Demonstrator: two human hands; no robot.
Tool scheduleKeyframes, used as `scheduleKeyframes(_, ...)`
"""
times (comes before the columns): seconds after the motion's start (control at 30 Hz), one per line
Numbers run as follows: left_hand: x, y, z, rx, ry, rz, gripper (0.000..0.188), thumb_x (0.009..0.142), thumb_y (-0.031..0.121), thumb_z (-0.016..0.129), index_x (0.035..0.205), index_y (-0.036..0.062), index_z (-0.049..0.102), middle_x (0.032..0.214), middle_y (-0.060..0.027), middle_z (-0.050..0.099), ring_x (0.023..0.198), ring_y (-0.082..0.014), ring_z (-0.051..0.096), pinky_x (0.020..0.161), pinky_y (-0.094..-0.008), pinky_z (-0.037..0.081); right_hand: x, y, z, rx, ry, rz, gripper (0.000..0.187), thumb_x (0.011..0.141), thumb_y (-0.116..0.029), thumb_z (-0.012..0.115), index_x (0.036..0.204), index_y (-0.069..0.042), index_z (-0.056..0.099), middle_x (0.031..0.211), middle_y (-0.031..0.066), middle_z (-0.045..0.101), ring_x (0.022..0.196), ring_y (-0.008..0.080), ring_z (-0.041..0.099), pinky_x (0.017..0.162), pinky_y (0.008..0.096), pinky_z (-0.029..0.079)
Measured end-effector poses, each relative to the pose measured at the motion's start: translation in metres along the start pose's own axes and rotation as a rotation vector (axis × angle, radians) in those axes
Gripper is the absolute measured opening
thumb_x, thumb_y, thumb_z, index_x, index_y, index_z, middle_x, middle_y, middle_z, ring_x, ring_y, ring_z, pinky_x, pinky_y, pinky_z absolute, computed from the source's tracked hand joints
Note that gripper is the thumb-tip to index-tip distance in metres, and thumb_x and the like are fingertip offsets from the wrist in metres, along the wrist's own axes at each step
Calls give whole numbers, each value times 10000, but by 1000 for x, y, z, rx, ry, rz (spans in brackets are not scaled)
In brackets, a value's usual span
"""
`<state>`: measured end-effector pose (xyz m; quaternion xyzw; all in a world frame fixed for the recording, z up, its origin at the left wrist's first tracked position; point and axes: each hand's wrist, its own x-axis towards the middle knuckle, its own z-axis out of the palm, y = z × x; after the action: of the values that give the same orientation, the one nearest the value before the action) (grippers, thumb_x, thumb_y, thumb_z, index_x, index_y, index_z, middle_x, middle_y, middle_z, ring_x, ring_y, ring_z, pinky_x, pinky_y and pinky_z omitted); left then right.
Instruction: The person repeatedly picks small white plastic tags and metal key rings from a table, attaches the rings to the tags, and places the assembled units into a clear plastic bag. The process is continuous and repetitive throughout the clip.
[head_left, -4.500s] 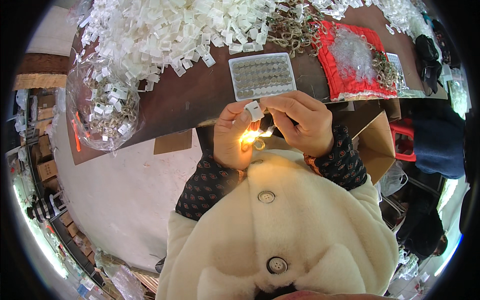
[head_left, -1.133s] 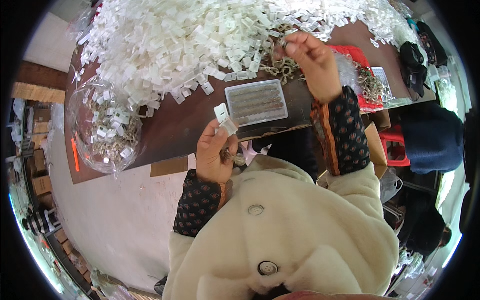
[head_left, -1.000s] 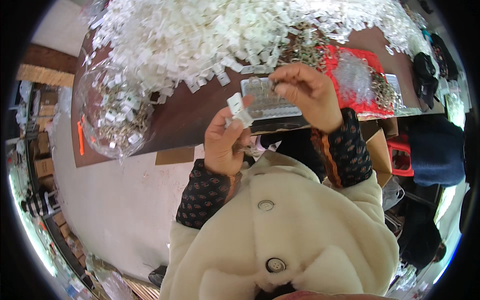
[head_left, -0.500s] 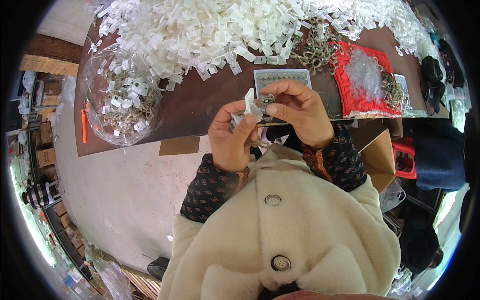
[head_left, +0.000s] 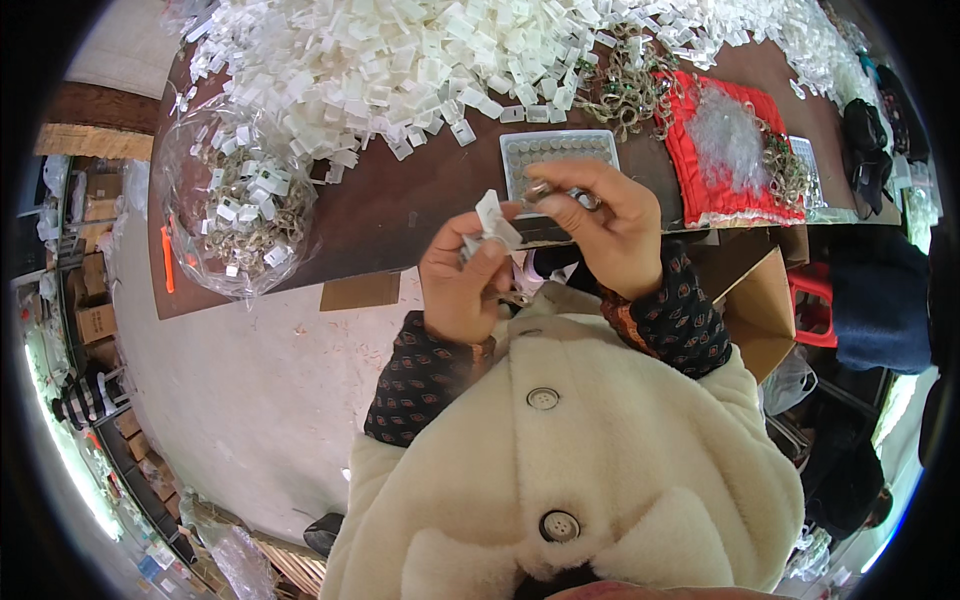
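Note:
In front of my chest my left hand (head_left: 462, 275) is closed on a small white plastic case (head_left: 496, 222), whose lid stands up open. A bit of thin wire shows below those fingers. To its right my right hand (head_left: 612, 222) pinches small shiny metal pieces that look like button cells (head_left: 537, 191) between thumb and fingers. Behind that hand lies a pale tray (head_left: 507, 165) with rows of round grey button cells (head_left: 555, 150). Part of the tray is hidden by the hand.
A big heap of white plastic cases (head_left: 390, 70) covers the back of the brown table (head_left: 375, 215). At left sits a clear bag (head_left: 255, 205) of wired cases beside an orange tool (head_left: 167, 260). Rightward are coiled wire strings (head_left: 630, 85) and a red cloth (head_left: 690, 150) bearing clear plastic bits.
My right hand has drawn slightly away from the white case and now shows shiny round metal in its fingers. The left hand keeps its hold on the case.

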<state>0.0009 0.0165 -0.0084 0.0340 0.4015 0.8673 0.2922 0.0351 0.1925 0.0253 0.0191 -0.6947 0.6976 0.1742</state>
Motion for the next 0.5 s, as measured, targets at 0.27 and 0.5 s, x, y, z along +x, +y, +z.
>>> scheduleKeyframes(0.27, -2, 7, -1, 43, -35, 84, 244, 873, 79, 728, 1084, 27, 619, 1218, -175, 632, 621, -66, 540, 509, -175, 436, -4, -4, -2, -616, -119, -355, 248, 760, -15, 762, 996, -73, 713, 816, 74, 674, 751, 282, 638, 782, 389, 533)
scheduleKeyframes(0.5, -1, 0, 0, 40, 7, 171, 270, 851, 97, 762, 1069, 40, 614, 1208, -162, 615, 608, -78, 532, 501, -181, 426, -9, -8, 3, -527, -95, -256, 225, 784, 55, 726, 984, -47, 706, 851, 91, 681, 769, 261, 671, 738, 337, 549)
